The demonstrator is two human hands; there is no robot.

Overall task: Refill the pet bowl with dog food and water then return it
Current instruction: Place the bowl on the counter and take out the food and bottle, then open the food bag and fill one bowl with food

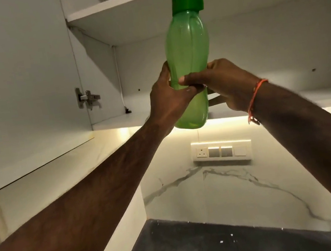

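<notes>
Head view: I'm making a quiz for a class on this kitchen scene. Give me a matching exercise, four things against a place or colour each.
Things:
1. bottle cap
2. wrist thread
3. cabinet hinge
4. switch panel

Descriptions:
A. orange
B. on the wall below the cabinet
C. dark green
D. on the cabinet's left side

Pairs: 1-C, 2-A, 3-D, 4-B

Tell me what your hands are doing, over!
Left hand and right hand both grip green water bottle, cap on. Held upright before open cabinet shelf. Nothing blocking.
</notes>
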